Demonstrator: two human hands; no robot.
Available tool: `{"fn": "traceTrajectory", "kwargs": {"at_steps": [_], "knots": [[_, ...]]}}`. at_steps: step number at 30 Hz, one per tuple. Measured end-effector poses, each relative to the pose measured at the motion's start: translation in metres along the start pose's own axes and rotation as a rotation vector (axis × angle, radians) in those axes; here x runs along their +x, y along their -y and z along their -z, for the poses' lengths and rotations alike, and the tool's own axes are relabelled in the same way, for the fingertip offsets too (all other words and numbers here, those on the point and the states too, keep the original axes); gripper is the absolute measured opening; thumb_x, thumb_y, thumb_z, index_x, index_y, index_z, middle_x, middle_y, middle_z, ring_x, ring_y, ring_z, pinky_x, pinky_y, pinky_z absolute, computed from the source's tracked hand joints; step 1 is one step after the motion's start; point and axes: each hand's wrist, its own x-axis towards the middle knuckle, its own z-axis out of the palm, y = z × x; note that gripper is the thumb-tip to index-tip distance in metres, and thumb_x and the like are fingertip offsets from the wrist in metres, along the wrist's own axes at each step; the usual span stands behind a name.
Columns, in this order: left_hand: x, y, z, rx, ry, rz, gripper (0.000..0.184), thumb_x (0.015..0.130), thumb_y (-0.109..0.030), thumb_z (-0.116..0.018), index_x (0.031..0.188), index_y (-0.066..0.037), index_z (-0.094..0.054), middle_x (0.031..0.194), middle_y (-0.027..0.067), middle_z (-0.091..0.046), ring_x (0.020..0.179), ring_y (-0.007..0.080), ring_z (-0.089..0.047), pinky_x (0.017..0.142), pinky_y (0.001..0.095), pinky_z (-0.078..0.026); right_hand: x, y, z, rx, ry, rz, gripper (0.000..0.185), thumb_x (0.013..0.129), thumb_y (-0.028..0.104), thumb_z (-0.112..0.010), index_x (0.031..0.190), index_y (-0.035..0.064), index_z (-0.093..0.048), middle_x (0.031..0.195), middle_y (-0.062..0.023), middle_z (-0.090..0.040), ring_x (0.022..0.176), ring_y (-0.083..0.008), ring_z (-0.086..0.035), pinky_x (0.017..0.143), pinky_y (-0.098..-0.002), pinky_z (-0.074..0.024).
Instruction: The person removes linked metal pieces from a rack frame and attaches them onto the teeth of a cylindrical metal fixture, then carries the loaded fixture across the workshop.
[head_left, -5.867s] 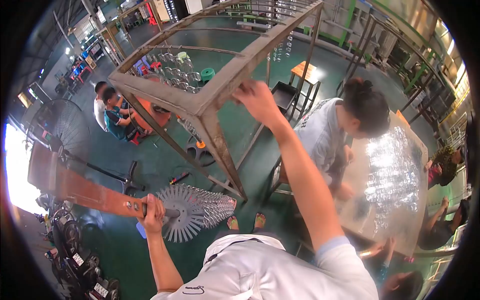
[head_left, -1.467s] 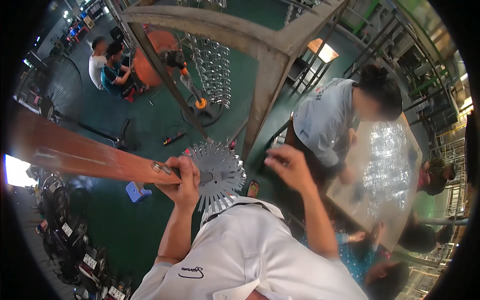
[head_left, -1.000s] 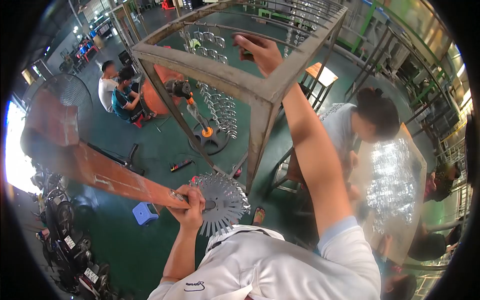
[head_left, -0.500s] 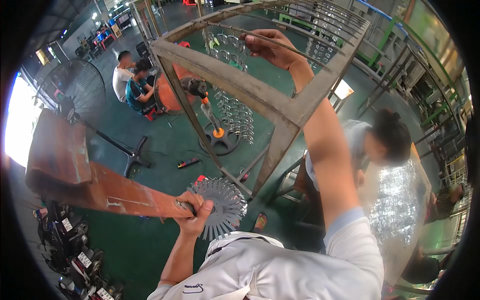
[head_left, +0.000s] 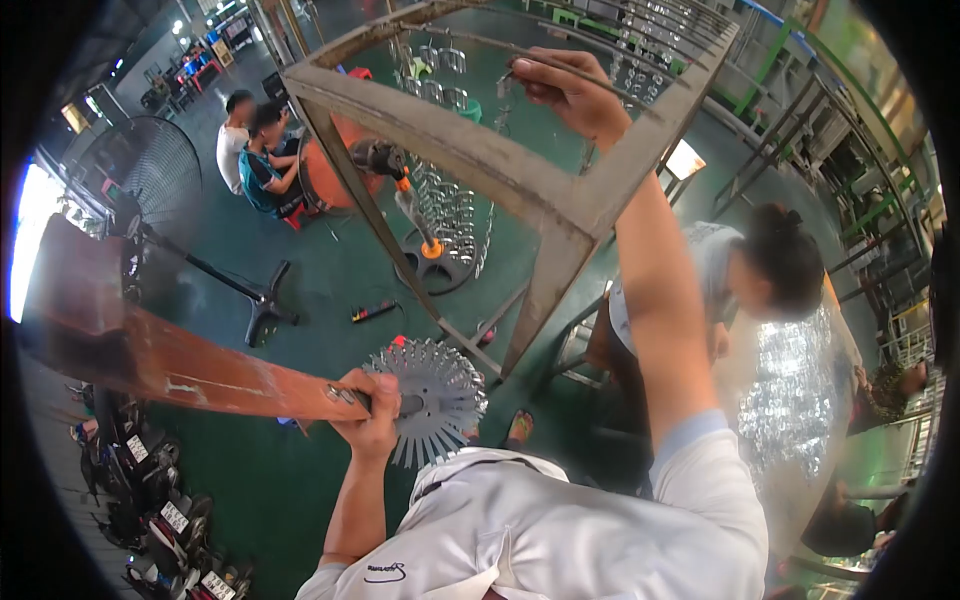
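Note:
My right hand (head_left: 572,95) is raised over a brown metal frame (head_left: 440,135), fingers pinched at one of its thin rods. A small shiny metal piece (head_left: 504,86) shows at the fingertips. Strands of linked shiny metal pieces (head_left: 445,205) hang below the frame beside it. Low in front of me, my left hand (head_left: 372,415) is closed at the end of a rust-orange beam (head_left: 220,368). What its fingers wrap round is hidden. Touching that hand is a grey disc with many radial teeth (head_left: 437,400).
A standing fan (head_left: 150,175) is at left, its leg base (head_left: 265,305) on the floor. Two seated people (head_left: 262,160) are beyond the frame. At right, another person (head_left: 745,270) sits by a table of shiny pieces (head_left: 790,390). Motorbikes (head_left: 165,510) stand lower left.
My right hand has shifted slightly right along the rod. The strand near its fingers now hangs thin and narrow. My left hand stays by the disc, while the whole view has shifted a little.

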Motion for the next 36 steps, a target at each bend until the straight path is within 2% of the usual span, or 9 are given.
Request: {"fn": "traceTrajectory", "kwargs": {"at_steps": [3,5,7,8,10,12,20,28,36], "knots": [[0.001,-0.003,-0.002,-0.052,-0.030,0.025,0.030,0.097,-0.004,-0.054,0.073,-0.009,-0.038,0.048,-0.0027,-0.032,0.037,0.0065,-0.028,0.037,0.0241,-0.027,-0.041,0.003,0.008,-0.205,-0.073,-0.034,0.022,0.087,0.011,-0.072,0.101,-0.0058,-0.070,0.085,-0.0051,-0.066,0.074,-0.0112,-0.059,0.066,-0.0247,-0.0483],[0.002,-0.004,-0.003,-0.060,-0.039,0.030,0.029,0.099,-0.005,-0.052,0.073,-0.009,-0.039,0.048,-0.0026,-0.032,0.037,0.0068,-0.028,0.037,0.0244,-0.027,-0.078,-0.012,0.012,-0.505,-0.035,0.464,0.019,0.087,0.009,-0.071,0.099,-0.0059,-0.070,0.084,-0.0054,-0.065,0.074,-0.0121,-0.059,0.068,-0.0272,-0.0485],[0.003,-0.007,-0.004,-0.061,-0.033,0.037,0.028,0.100,-0.007,-0.051,0.074,-0.008,-0.040,0.048,-0.0023,-0.032,0.038,0.0070,-0.028,0.038,0.0245,-0.027,-0.123,-0.033,0.029,-0.220,-0.571,0.123,0.018,0.086,0.005,-0.068,0.101,-0.0058,-0.070,0.082,-0.0051,-0.063,0.071,-0.0126,-0.057,0.065,-0.0296,-0.0465],[0.006,-0.008,-0.005,-0.066,-0.030,0.043,0.029,0.101,-0.008,-0.050,0.074,-0.008,-0.040,0.048,-0.0022,-0.032,0.038,0.0071,-0.028,0.038,0.0245,-0.027,-0.144,-0.025,0.021,-0.359,-0.439,0.173,0.017,0.086,0.004,-0.067,0.099,-0.0061,-0.070,0.082,-0.0048,-0.062,0.070,-0.0123,-0.056,0.063,-0.0286,-0.0445],[0.006,-0.009,-0.002,-0.068,-0.029,0.045,0.030,0.101,-0.011,-0.050,0.073,-0.007,-0.040,0.048,-0.0019,-0.032,0.038,0.0072,-0.028,0.038,0.0246,-0.027,-0.184,-0.009,-0.004,-0.491,-0.361,0.143,0.015,0.085,0.002,-0.067,0.097,-0.0069,-0.071,0.081,-0.0044,-0.062,0.069,-0.0116,-0.054,0.061,-0.0265,-0.0414],[0.009,-0.007,-0.004,-0.073,-0.022,0.022,0.032,0.102,-0.014,-0.050,0.072,-0.007,-0.040,0.048,-0.0016,-0.032,0.038,0.0073,-0.028,0.038,0.0245,-0.027,-0.214,-0.001,-0.021,-0.503,-0.486,-0.004,0.013,0.084,0.001,-0.069,0.094,-0.0079,-0.071,0.081,-0.0044,-0.062,0.068,-0.0107,-0.053,0.060,-0.0241,-0.0391],[0.019,-0.011,-0.015,-0.073,-0.050,-0.012,0.044,0.101,-0.020,-0.054,0.063,-0.009,-0.037,0.046,-0.0009,-0.032,0.037,0.0073,-0.029,0.036,0.0242,-0.026,-0.320,-0.011,-0.083,-0.736,-0.564,-0.069,0.013,0.080,-0.004,-0.074,0.093,-0.0062,-0.072,0.080,-0.0035,-0.062,0.068,-0.0064,-0.052,0.057,-0.0191,-0.0350],[0.019,-0.014,-0.019,-0.069,-0.048,-0.041,0.042,0.101,-0.018,-0.054,0.063,-0.007,-0.038,0.046,-0.0009,-0.033,0.036,0.0067,-0.030,0.035,0.0238,-0.026,-0.382,-0.035,-0.124,-0.616,-0.692,-0.127,0.014,0.077,-0.006,-0.076,0.091,-0.0061,-0.073,0.077,-0.0058,-0.061,0.069,-0.0100,-0.053,0.059,-0.0217,-0.0377],[0.023,-0.020,-0.023,-0.044,-0.074,-0.069,0.041,0.101,-0.017,-0.054,0.064,-0.008,-0.040,0.045,-0.0013,-0.033,0.036,0.0063,-0.030,0.034,0.0237,-0.025,-0.410,-0.061,-0.171,-0.437,-0.658,-0.224,0.016,0.075,-0.010,-0.075,0.091,-0.0070,-0.073,0.078,-0.0057,-0.062,0.064,-0.0063,-0.051,0.055,-0.0196,-0.0358]]}}
